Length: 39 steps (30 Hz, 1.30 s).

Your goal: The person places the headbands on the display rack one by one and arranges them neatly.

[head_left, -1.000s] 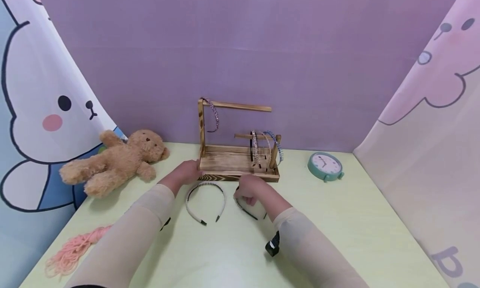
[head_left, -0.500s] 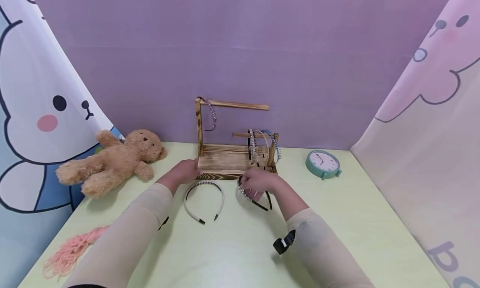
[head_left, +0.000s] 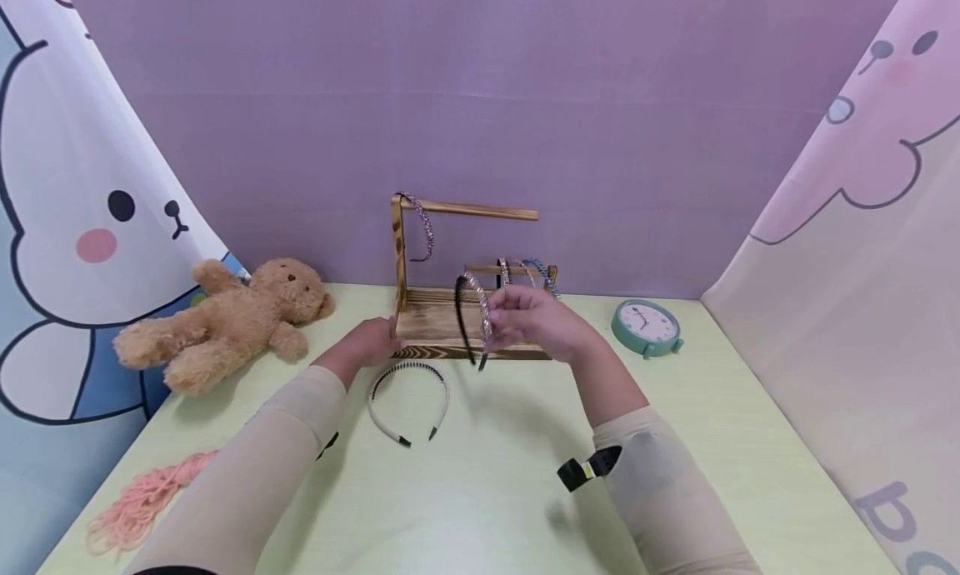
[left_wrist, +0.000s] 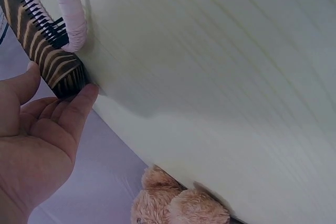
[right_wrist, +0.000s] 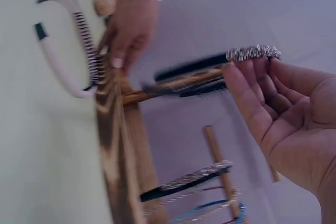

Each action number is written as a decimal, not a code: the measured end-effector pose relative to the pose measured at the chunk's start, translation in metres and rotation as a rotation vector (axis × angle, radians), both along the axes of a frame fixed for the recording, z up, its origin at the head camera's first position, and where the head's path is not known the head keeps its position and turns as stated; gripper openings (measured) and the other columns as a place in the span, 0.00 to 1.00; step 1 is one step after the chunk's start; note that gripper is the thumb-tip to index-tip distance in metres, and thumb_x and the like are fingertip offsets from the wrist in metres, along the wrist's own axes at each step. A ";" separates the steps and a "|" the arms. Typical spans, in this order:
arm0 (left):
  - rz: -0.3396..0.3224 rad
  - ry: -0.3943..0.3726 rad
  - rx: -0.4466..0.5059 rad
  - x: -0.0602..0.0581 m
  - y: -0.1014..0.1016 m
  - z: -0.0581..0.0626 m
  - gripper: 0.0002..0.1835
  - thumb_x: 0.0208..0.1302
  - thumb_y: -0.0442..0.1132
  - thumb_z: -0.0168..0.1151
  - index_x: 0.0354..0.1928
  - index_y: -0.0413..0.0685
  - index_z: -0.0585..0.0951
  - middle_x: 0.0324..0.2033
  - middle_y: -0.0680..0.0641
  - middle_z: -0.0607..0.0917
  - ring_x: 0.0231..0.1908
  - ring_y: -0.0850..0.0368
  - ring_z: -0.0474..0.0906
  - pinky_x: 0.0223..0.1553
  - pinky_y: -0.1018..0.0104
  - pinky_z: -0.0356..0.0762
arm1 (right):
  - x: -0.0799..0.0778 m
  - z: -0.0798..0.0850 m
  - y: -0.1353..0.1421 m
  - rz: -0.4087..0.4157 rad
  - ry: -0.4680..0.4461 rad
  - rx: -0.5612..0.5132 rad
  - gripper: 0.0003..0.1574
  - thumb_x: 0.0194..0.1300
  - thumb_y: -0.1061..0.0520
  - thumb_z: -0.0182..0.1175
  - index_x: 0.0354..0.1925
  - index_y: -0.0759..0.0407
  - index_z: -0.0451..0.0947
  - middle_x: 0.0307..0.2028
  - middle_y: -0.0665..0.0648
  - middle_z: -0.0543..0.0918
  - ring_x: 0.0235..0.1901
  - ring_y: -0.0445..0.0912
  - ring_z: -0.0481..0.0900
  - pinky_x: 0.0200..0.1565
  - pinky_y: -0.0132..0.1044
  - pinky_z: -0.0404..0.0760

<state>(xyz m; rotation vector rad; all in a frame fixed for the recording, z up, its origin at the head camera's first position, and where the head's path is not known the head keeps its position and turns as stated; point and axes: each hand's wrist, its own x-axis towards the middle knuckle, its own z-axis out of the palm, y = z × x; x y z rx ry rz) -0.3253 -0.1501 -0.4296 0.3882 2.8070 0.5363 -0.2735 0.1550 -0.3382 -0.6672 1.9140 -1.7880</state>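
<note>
My right hand pinches a black headband with a sparkling silver top, raised above the table in front of the wooden headband rack. In the right wrist view, thumb and fingers meet on its glittery part. My left hand holds the rack's left front corner; the left wrist view shows thumb and fingers on either side of that corner. A glittery headband hangs on the upper bar. Several headbands hang on the lower bar, partly behind my right hand. A pale headband lies before the rack.
A brown teddy bear lies to the left, with a bundle of pink yarn nearer the front. On the right lies a green round clock. A purple backdrop stands behind the table.
The right hand has lifted the sparkly headband from the table, up and slightly toward the rack, turning it upright. The left hand stays at the rack's corner.
</note>
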 end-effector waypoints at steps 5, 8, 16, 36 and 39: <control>0.012 -0.022 0.001 0.000 0.000 -0.001 0.35 0.76 0.46 0.50 0.74 0.31 0.54 0.67 0.30 0.69 0.67 0.35 0.64 0.68 0.44 0.62 | -0.001 0.028 0.013 -0.145 0.137 -0.075 0.07 0.72 0.63 0.55 0.47 0.63 0.74 0.37 0.56 0.80 0.37 0.50 0.84 0.52 0.53 0.82; 0.015 -0.032 -0.002 0.002 0.000 0.000 0.35 0.76 0.46 0.49 0.74 0.31 0.53 0.67 0.30 0.68 0.68 0.34 0.64 0.68 0.44 0.61 | -0.003 0.043 0.020 -0.254 0.199 -0.119 0.07 0.70 0.63 0.57 0.46 0.63 0.75 0.37 0.54 0.80 0.37 0.47 0.83 0.51 0.50 0.83; 0.026 -0.030 0.012 0.004 -0.002 0.004 0.35 0.76 0.45 0.48 0.74 0.31 0.53 0.68 0.31 0.67 0.68 0.34 0.63 0.69 0.44 0.60 | -0.020 0.068 0.032 -0.440 0.316 -0.236 0.06 0.71 0.64 0.56 0.45 0.66 0.74 0.36 0.57 0.81 0.38 0.48 0.82 0.47 0.43 0.85; 0.020 -0.027 0.016 0.001 0.000 0.000 0.34 0.76 0.44 0.49 0.74 0.31 0.54 0.66 0.31 0.69 0.67 0.35 0.65 0.68 0.45 0.63 | -0.089 0.050 0.018 -0.647 0.205 -0.043 0.09 0.72 0.65 0.53 0.49 0.66 0.74 0.43 0.62 0.78 0.44 0.55 0.79 0.55 0.47 0.81; 0.023 -0.031 0.015 0.000 0.000 0.001 0.34 0.76 0.44 0.49 0.74 0.31 0.53 0.67 0.31 0.68 0.67 0.36 0.64 0.68 0.45 0.63 | -0.093 0.048 0.004 -0.625 0.193 -0.042 0.09 0.72 0.65 0.53 0.49 0.66 0.74 0.42 0.61 0.78 0.43 0.54 0.79 0.54 0.46 0.81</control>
